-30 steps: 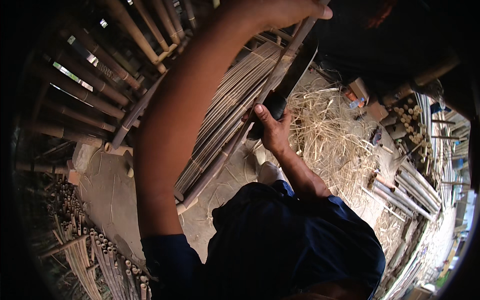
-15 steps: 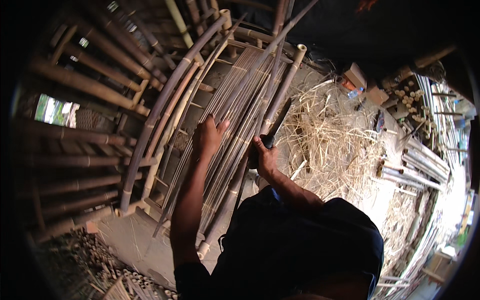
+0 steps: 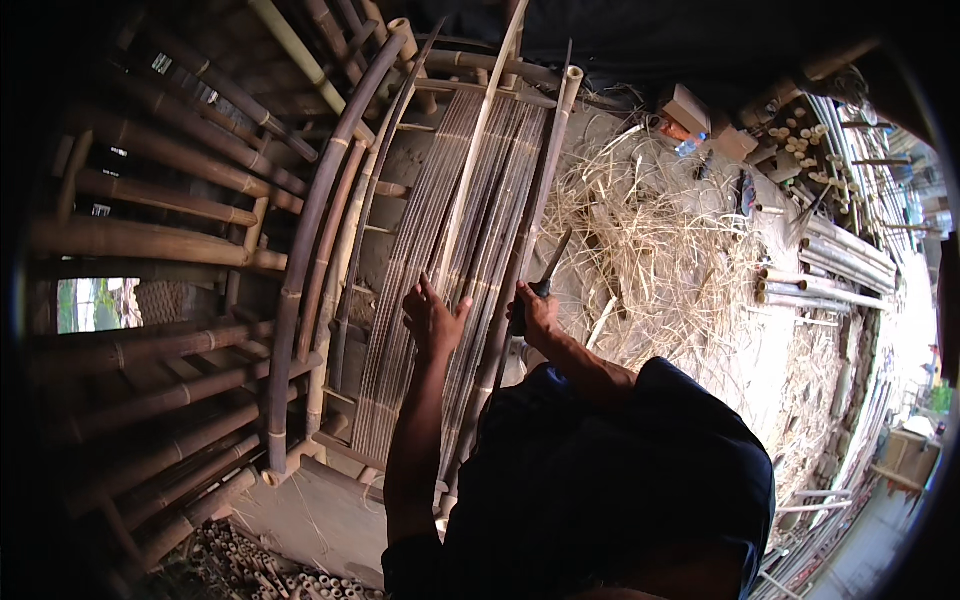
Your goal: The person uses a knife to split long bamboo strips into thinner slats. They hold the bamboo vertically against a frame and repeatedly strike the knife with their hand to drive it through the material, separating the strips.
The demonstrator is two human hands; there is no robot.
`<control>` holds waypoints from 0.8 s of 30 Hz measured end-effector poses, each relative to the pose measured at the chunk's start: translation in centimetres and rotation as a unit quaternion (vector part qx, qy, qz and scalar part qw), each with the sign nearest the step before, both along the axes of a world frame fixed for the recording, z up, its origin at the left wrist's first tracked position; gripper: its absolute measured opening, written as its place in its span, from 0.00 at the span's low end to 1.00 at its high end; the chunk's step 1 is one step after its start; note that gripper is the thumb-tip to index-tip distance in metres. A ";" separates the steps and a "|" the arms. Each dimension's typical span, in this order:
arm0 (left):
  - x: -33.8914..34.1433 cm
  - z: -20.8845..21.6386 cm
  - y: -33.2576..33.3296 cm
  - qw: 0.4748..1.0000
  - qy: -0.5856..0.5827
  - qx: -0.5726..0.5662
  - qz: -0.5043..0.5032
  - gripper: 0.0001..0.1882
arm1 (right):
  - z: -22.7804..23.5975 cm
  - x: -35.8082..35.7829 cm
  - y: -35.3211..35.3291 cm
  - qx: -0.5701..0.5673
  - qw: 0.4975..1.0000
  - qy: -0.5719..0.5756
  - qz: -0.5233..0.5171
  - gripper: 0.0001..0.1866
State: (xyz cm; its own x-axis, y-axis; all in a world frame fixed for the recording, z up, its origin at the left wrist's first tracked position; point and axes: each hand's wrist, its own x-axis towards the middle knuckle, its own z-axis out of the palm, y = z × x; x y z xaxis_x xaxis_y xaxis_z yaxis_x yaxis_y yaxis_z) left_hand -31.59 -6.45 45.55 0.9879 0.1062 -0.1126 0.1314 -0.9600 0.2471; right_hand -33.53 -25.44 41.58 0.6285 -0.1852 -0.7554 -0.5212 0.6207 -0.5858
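Note:
A bamboo bench seat of long thin slats [image 3: 400, 300] stretches away in front of me. Over it, my left hand [image 3: 435, 320] has its thumb and index finger spread apart. The near end of a long pale bamboo strip [image 3: 478, 150] reaches the gap between them; whether they touch it I cannot tell. Its far end rises past the back of the seat. My right hand [image 3: 542, 318] is closed round the dark handle of a knife [image 3: 554, 262], beside the seat's right rail. The blade points up and away from me.
A curved dark bamboo rail [image 3: 294, 260] and stacked poles stand at left. Bamboo shavings [image 3: 650, 230] cover the floor at right, with cut poles [image 3: 830, 285] beyond. A cardboard box [image 3: 686, 108] and a plastic bottle [image 3: 690, 144] lie at the far right. Short bamboo offcuts [image 3: 270, 570] lie lower left.
The long strip has swung left, now showing a pale face along the slats. Another dark strip near the right rail no longer crosses the seat. My left hand's fingers are more spread; the view has shifted.

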 end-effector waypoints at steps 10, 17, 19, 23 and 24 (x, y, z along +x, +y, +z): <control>-7.7 1.2 2.1 0.959 0.110 -0.261 0.022 0.27 | 2.5 -0.1 3.1 -0.058 0.980 -0.184 0.052 0.25; -14.4 5.4 10.9 0.969 0.048 -0.237 -0.046 0.22 | 4.2 5.8 1.6 0.011 0.972 -0.233 0.006 0.21; -16.8 6.7 11.8 0.958 0.098 -0.269 -0.008 0.22 | 4.5 6.5 2.4 -0.004 0.977 -0.212 0.019 0.18; -20.6 3.2 16.7 0.949 0.128 -0.267 -0.112 0.22 | 4.1 6.4 6.8 0.081 0.987 -0.140 -0.004 0.07; -19.7 3.5 16.6 0.962 0.076 -0.244 -0.092 0.22 | 4.2 5.8 7.5 0.092 0.988 -0.125 -0.002 0.08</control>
